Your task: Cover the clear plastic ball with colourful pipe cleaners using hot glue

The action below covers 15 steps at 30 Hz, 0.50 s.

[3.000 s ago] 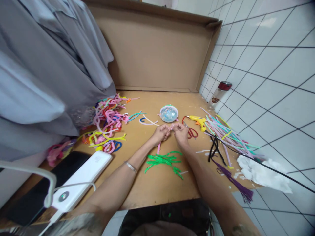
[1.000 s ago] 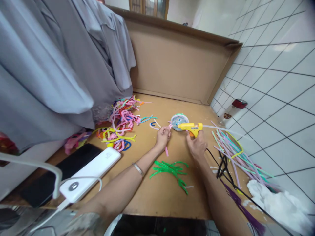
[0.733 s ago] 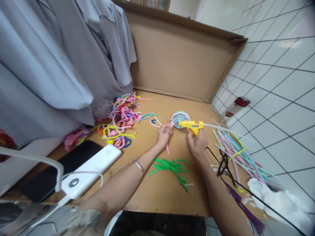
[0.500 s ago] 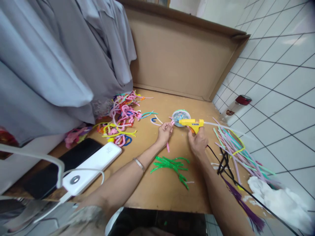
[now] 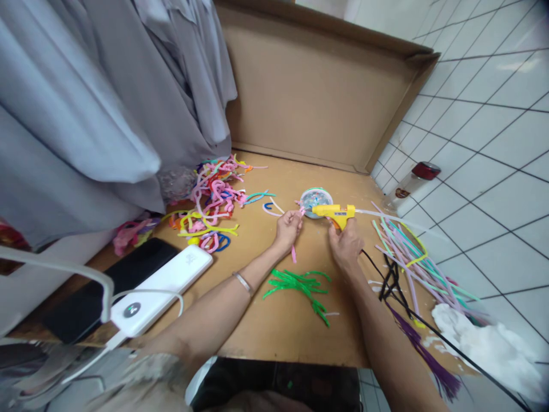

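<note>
My right hand (image 5: 346, 240) is wrapped round the handle of a yellow glue gun (image 5: 337, 213), its nozzle pointing left. A clear glue stick (image 5: 377, 216) sticks out of the gun's back end. In my left hand (image 5: 288, 230) a pink pipe cleaner (image 5: 294, 254) is pinched; its upper end meets the nozzle and its tail hangs below my fingers. Whether the nozzle touches it I cannot tell. Just behind the gun stands a small round bowl (image 5: 316, 197) with bits of blue and white inside. Nearer me lie several green pipe cleaners (image 5: 298, 284), twisted together.
Pink, yellow and blue pipe cleaners (image 5: 217, 200) are heaped at left, beside a white power bank (image 5: 165, 289) and black phone (image 5: 141, 263). Pastel pipe cleaners (image 5: 407, 257), a purple tassel (image 5: 422, 352) and white fluff (image 5: 484, 343) lie right. A cardboard panel (image 5: 304, 86) stands behind.
The view has shifted slightly. Both hands stay in nearly the same place, the glue gun's nozzle still at the pink pipe cleaner.
</note>
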Tool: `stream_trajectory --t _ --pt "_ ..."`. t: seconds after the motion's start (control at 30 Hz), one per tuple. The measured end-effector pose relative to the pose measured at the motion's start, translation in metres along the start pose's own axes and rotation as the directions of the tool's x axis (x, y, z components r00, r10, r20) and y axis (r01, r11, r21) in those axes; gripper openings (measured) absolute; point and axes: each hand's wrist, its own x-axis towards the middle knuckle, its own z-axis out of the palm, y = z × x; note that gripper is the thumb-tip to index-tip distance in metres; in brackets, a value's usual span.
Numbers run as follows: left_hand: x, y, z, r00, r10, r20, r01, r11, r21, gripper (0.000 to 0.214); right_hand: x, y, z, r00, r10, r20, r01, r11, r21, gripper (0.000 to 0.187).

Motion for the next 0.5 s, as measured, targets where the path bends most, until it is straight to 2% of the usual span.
stream_trajectory --t 0.5 --pt "0.0009 -0.0001 -0.0005 1.0 0.009 -0.002 -0.009 1.0 0.012 0.033 0.0003 -0.002 -0.0069 0.997 0.039 0.066 -0.039 0.999 0.002 0.039"
